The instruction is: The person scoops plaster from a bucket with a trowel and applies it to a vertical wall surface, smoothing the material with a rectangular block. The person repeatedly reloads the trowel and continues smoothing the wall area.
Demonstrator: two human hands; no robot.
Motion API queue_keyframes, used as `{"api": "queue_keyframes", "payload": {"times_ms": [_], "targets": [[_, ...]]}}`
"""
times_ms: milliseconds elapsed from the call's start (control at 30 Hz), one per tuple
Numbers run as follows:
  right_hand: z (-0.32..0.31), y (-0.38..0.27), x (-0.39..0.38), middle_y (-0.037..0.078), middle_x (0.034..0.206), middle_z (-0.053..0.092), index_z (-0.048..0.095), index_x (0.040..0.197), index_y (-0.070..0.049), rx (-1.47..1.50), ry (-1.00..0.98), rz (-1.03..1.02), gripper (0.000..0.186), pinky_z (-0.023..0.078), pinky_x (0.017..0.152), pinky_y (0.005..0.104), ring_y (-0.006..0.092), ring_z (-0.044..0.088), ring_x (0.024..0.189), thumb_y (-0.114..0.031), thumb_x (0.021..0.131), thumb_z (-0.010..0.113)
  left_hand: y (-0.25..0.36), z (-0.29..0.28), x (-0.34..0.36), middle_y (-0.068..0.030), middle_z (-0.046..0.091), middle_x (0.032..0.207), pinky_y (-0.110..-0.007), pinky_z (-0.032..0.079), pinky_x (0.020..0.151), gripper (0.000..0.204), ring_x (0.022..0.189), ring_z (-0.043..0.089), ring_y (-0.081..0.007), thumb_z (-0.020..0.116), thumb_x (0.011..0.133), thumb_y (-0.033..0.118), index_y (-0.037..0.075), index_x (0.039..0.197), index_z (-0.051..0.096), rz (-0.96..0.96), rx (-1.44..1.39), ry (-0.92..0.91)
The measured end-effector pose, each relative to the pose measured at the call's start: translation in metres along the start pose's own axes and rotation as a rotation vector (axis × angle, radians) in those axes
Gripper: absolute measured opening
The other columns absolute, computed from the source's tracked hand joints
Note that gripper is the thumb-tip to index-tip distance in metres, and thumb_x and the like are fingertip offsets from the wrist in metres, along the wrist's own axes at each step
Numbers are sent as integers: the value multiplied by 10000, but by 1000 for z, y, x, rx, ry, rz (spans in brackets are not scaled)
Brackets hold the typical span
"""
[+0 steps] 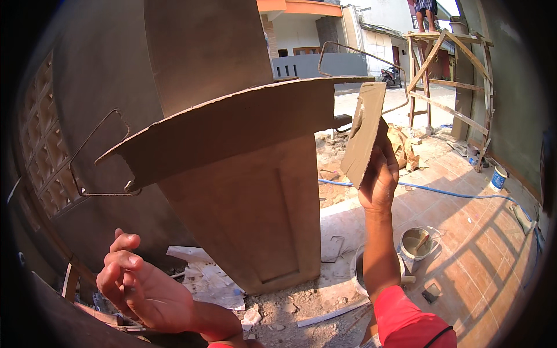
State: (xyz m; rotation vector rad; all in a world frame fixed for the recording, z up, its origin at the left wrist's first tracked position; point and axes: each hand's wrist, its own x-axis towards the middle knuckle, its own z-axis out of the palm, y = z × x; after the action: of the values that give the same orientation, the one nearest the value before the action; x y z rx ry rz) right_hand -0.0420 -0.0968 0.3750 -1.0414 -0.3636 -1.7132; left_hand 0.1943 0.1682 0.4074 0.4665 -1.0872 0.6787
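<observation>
Right hand grips a float by the ledge; left hand spread, empty. Wet render could gouge under a tilted edge.

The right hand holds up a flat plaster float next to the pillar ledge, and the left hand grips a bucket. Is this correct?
Not quite. In the head view the left hand is open and holds nothing. The right hand does hold the flat float beside the pillar ledge.
</observation>
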Motion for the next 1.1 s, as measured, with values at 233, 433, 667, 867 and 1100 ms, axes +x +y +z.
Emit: {"api": "queue_keyframes", "payload": {"times_ms": [233, 433, 667, 867, 1100], "targets": [[31, 34, 15, 179, 1256, 568, 430, 1345, 99, -602, 52, -297, 541, 402, 1025, 342, 219, 526, 1187, -114, 888, 628, 0, 24, -10, -107, 568, 817, -561, 293, 1050, 189, 933, 556, -313, 481, 911, 170, 38, 1038, 528, 14, 40, -60], [47, 62, 29, 201, 1182, 562, 447, 1310, 48, -1137, 105, -615, 524, 426, 948, 434, 356, 534, 1090, 15, 817, 619, -4, 33, -17, -100, 573, 849, -551, 288, 1054, 233, 959, 551, -308, 481, 913, 197, 53, 1086, 541, 15, 37, -171], [101, 97, -18, 196, 1166, 564, 457, 1303, 47, -1010, -301, -504, 583, 431, 924, 435, 347, 519, 1053, 55, 763, 676, -5, 34, -23, -87, 573, 917, -555, 263, 1067, 273, 1015, 535, -312, 475, 911, 211, 54, 1120, 554, 2, 14, -228], [50, 60, -22, 215, 1188, 556, 449, 1318, 69, -973, -8, -513, 487, 436, 930, 407, 348, 552, 1053, -72, 880, 609, 0, 30, -23, -76, 565, 854, -590, 267, 1076, 272, 969, 555, -316, 396, 905, 171, 70, 1127, 517, 62, 110, -213], [35, 58, 42, 218, 1230, 575, 464, 1312, 62, -1159, 163, -596, 489, 440, 969, 407, 366, 557, 1140, -100, 876, 616, -5, 26, -22, -75, 574, 844, -578, 259, 1081, 299, 967, 559, -308, 385, 904, 167, 76, 1156, 518, 45, 69, -240]]}}
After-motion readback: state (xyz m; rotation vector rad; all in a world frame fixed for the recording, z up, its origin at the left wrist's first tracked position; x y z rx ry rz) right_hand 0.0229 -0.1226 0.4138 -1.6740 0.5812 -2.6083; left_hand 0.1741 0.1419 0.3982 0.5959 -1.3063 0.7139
